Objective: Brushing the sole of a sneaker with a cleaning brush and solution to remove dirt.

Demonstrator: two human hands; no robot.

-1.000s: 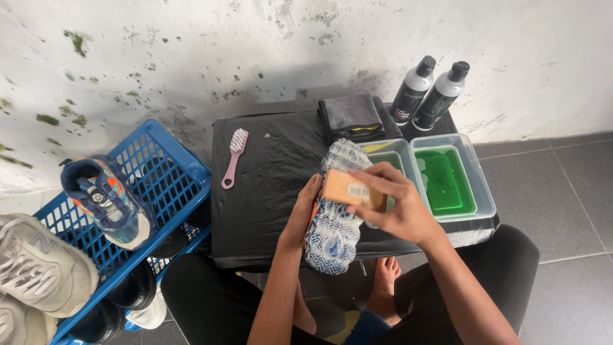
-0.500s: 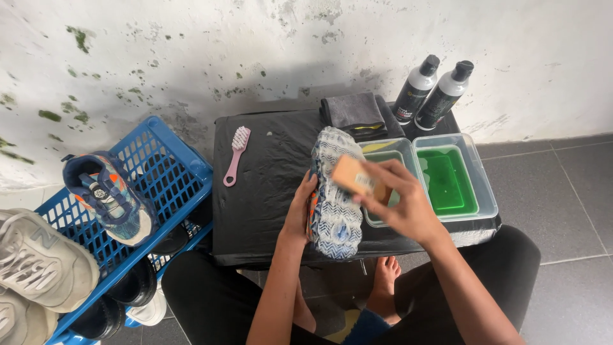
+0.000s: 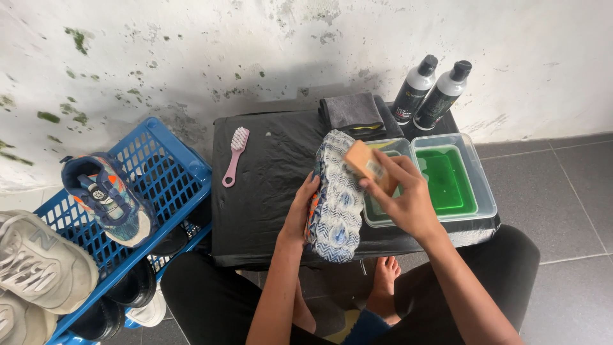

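Tan brush (image 3: 365, 163) in right fingers (image 3: 401, 167) | atop shoe sole (image 3: 336, 198) (left-held)

Black trousers, bare forearms, bare feet, no sleeves visible.

A stained white wall (image 3: 191, 57) with green mould spots fills twelve o'clock. Dark grey floor tiles (image 3: 562, 198) lie at three o'clock, beside a black-covered low table (image 3: 268, 185).
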